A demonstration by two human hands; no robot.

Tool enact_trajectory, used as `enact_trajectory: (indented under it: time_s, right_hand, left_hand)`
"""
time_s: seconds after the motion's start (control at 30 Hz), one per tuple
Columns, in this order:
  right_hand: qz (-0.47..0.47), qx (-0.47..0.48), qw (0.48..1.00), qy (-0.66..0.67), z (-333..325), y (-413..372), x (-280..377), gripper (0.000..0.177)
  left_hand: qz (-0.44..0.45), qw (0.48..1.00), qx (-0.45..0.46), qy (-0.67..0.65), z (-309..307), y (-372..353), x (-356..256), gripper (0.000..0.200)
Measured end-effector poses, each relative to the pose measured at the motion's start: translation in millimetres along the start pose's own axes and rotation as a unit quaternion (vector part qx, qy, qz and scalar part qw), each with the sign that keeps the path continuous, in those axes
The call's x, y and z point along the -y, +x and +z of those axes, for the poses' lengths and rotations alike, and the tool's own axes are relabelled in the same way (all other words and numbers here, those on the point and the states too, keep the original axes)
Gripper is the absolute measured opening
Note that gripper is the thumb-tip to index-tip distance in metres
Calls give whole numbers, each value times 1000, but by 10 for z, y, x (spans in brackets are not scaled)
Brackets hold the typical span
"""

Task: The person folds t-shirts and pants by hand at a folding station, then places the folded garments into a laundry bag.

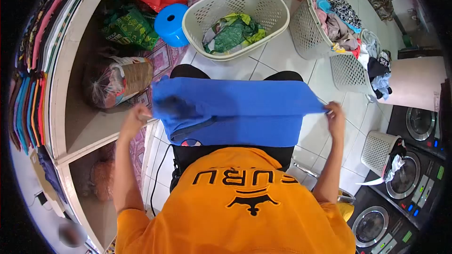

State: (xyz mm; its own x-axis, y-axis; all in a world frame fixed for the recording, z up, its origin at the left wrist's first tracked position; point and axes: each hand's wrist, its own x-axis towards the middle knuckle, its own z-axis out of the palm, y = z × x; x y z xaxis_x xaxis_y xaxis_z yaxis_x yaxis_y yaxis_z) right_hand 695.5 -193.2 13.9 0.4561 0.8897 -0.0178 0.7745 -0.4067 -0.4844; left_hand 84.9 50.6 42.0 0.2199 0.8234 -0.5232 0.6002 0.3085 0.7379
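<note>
A blue shirt lies stretched across my lap, partly folded, with a dark opening and creases at its left end. At its right tip my right hand pinches the fabric and pulls it out sideways. My left hand is closed at the shirt's left edge; its fingers are slightly blurred by motion. A small red and dark patch shows at the cloth's lower edge, close to my waist. Both arms are spread wide, and my knees show beyond the far edge of the shirt.
Ahead stands a laundry basket with green and yellow cloth inside, beside a blue stool. Full baskets are at the right, near front-loading washing machines. Shelving with a plastic-wrapped bundle and hanging clothes is at left.
</note>
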Motion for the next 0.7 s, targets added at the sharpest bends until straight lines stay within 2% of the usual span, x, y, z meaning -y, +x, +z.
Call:
enact_trajectory:
  time_s: [0.03, 0.07, 0.1, 0.13, 0.17, 0.2, 0.23, 0.27, 0.3, 0.37, 0.4, 0.47, 0.53, 0.57, 0.6, 0.67, 0.7]
  right_hand:
    - [100, 74, 992, 10, 44, -169, 227, 41]
    - [101, 48, 993, 22, 204, -228, 118, 38]
    - [99, 21, 994, 35, 407, -242, -3, 36]
    - [163, -5, 973, 165, 535, -183, -13, 32]
    - [220, -32, 930, 293, 673, -81, 55, 34]
    - [306, -20, 873, 379, 805, -17, 166, 54]
    - [302, 58, 801, 513, 1124, 52, -97, 65]
    - [390, 108, 703, 585, 1250, 50, -63, 63]
    - [237, 137, 806, 524, 1479, -63, -179, 58]
    - [346, 169, 606, 696, 1629, -129, -214, 53]
    - [343, 172, 606, 696, 1577, -193, -211, 53]
    - [358, 143, 544, 745, 1460, -330, -289, 46]
    - [327, 102, 553, 759, 1220, -436, -635, 42]
    - [367, 17, 567, 737, 889, -447, -540, 44]
    - [357, -26, 588, 726, 580, -447, -526, 39]
    - [307, -49, 620, 720, -205, -397, -67, 41]
    - [282, -34, 599, 749, -452, -360, -118, 39]
  left_hand:
    - [44, 987, -61, 140, 100, -88, 65, 35]
    - [87, 949, -120, 278, 218, -171, -28, 38]
    - [136, 936, -183, 267, 291, -156, -183, 39]
    - [182, 918, -244, 254, 428, -161, -536, 41]
    - [237, 911, -240, 236, 622, -147, -779, 40]
    - [294, 900, -237, 217, 857, -155, -1017, 38]
    - [330, 899, -203, 203, 1166, -204, -1260, 34]
    - [387, 877, -176, 221, 1457, -165, -1270, 36]
    - [349, 894, -74, 270, 1669, -148, -1351, 43]
    - [369, 842, -37, 391, 2097, -88, -1124, 58]
    - [368, 843, -41, 391, 2177, -100, -1011, 58]
    - [346, 807, -1, 479, 2280, -125, -900, 67]
    - [376, 799, 30, 469, 2317, -144, -881, 70]
    - [405, 789, 60, 458, 2330, -163, -887, 73]
    - [406, 789, 57, 457, 2356, -182, -912, 73]
    - [448, 791, 97, 407, 2442, -230, -1004, 83]
    - [466, 791, 106, 383, 2492, -263, -1093, 90]
